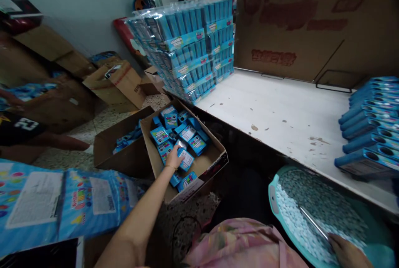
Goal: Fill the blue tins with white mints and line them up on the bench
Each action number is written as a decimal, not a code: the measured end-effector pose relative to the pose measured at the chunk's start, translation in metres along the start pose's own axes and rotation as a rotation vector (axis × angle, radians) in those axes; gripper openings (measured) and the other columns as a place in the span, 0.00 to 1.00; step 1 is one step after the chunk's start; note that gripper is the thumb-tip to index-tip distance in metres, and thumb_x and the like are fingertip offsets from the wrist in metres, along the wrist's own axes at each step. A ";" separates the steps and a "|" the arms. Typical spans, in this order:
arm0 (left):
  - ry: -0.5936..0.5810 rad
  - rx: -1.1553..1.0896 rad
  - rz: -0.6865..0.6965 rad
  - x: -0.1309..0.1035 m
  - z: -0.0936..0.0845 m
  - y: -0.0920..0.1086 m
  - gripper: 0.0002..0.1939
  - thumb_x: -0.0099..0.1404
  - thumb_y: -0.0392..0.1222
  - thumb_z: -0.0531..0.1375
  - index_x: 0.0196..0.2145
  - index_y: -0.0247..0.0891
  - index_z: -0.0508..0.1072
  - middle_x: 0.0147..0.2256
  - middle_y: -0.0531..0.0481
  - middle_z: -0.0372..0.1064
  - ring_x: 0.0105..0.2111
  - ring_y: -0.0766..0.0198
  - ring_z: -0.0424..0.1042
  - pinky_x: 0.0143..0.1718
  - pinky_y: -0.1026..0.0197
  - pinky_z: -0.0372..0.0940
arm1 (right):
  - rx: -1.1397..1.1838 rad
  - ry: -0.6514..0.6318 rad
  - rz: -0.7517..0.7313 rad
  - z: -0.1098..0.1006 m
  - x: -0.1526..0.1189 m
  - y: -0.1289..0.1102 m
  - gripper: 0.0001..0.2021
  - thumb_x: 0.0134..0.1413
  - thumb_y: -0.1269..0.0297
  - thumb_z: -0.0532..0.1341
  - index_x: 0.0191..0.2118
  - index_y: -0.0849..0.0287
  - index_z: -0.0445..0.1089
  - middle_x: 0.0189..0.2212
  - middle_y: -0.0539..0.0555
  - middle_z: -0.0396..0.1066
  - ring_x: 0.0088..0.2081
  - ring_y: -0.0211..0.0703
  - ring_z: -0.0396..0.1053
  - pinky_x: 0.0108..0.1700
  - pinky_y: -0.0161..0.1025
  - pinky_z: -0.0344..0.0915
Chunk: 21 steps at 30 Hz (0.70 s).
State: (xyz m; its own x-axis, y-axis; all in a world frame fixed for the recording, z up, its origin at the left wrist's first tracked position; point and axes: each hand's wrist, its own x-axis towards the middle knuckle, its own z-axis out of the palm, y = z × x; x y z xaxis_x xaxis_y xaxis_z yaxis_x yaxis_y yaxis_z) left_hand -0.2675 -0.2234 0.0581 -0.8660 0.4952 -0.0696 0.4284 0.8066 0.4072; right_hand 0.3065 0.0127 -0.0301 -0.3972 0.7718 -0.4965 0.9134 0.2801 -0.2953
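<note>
My left hand reaches down into an open cardboard box of small blue candy boxes. Its fingers are closed about one small blue candy box, though blur and the hand itself hide part of the grip. Other candy boxes lie loose and at angles around it. At the lower right, my right hand is wrapped round a shiny metal utensil, whose exact kind does not show. The utensil lies over small pale blue candies in a turquoise plastic tub.
A white table bears shrink-wrapped stacks of blue boxes and a row of blue boxes. Blue printed bags lie at left. Behind stand cardboard cartons and a person in dark clothing. A large cardboard panel rises behind the table.
</note>
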 end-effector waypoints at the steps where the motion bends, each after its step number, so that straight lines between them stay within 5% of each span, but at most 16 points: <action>1: 0.048 -0.083 0.020 -0.009 -0.010 0.004 0.22 0.47 0.36 0.61 0.42 0.38 0.63 0.37 0.47 0.65 0.41 0.57 0.66 0.43 0.55 0.60 | 0.004 -0.012 -0.006 -0.001 0.000 0.000 0.17 0.42 0.59 0.47 0.26 0.52 0.73 0.31 0.57 0.74 0.36 0.51 0.71 0.41 0.42 0.65; 4: 0.244 -0.385 0.174 -0.038 -0.042 0.032 0.27 0.46 0.39 0.63 0.45 0.38 0.62 0.40 0.46 0.65 0.43 0.57 0.65 0.46 0.54 0.59 | 0.015 -0.024 -0.019 0.001 0.002 0.001 0.17 0.44 0.61 0.47 0.31 0.54 0.73 0.33 0.57 0.74 0.37 0.49 0.70 0.41 0.40 0.64; 6: 0.271 -0.586 0.276 -0.058 -0.058 0.062 0.28 0.45 0.41 0.64 0.45 0.39 0.64 0.42 0.47 0.65 0.45 0.57 0.64 0.48 0.54 0.58 | 0.001 -0.022 -0.011 0.005 0.002 0.001 0.18 0.47 0.62 0.46 0.35 0.55 0.73 0.34 0.58 0.74 0.38 0.48 0.70 0.41 0.38 0.63; 8: 0.116 -0.885 0.262 -0.073 -0.064 0.094 0.28 0.46 0.44 0.64 0.46 0.42 0.63 0.42 0.48 0.65 0.43 0.58 0.65 0.45 0.55 0.60 | -0.019 -0.019 0.001 0.007 -0.001 -0.005 0.19 0.49 0.64 0.45 0.38 0.58 0.71 0.36 0.59 0.73 0.38 0.47 0.70 0.41 0.37 0.62; 12: -0.515 -1.307 0.022 -0.092 -0.034 0.142 0.27 0.52 0.47 0.59 0.50 0.47 0.59 0.40 0.49 0.66 0.35 0.63 0.68 0.35 0.58 0.65 | -0.056 -0.004 0.031 0.002 -0.012 -0.023 0.18 0.51 0.69 0.44 0.39 0.60 0.70 0.37 0.59 0.72 0.40 0.46 0.68 0.40 0.37 0.59; 16: -0.885 -1.078 0.069 -0.118 0.029 0.152 0.29 0.49 0.45 0.61 0.49 0.44 0.59 0.39 0.49 0.65 0.32 0.65 0.67 0.32 0.62 0.64 | -0.084 -0.003 0.087 -0.003 -0.016 -0.034 0.18 0.53 0.68 0.44 0.42 0.58 0.69 0.37 0.59 0.71 0.40 0.46 0.68 0.37 0.36 0.58; 21: -1.086 -0.355 0.599 -0.133 0.069 0.151 0.25 0.40 0.43 0.64 0.38 0.37 0.68 0.36 0.50 0.65 0.37 0.60 0.64 0.38 0.61 0.61 | -0.086 0.027 0.084 -0.009 -0.021 -0.035 0.17 0.53 0.69 0.46 0.41 0.57 0.69 0.36 0.57 0.72 0.39 0.44 0.68 0.35 0.34 0.57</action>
State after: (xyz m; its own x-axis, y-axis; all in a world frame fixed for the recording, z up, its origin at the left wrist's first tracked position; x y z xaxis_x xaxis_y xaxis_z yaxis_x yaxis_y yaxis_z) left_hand -0.0696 -0.1453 0.0659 0.1599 0.8905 -0.4259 0.4385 0.3225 0.8389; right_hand 0.2832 -0.0082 -0.0018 -0.3176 0.8095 -0.4939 0.9481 0.2607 -0.1823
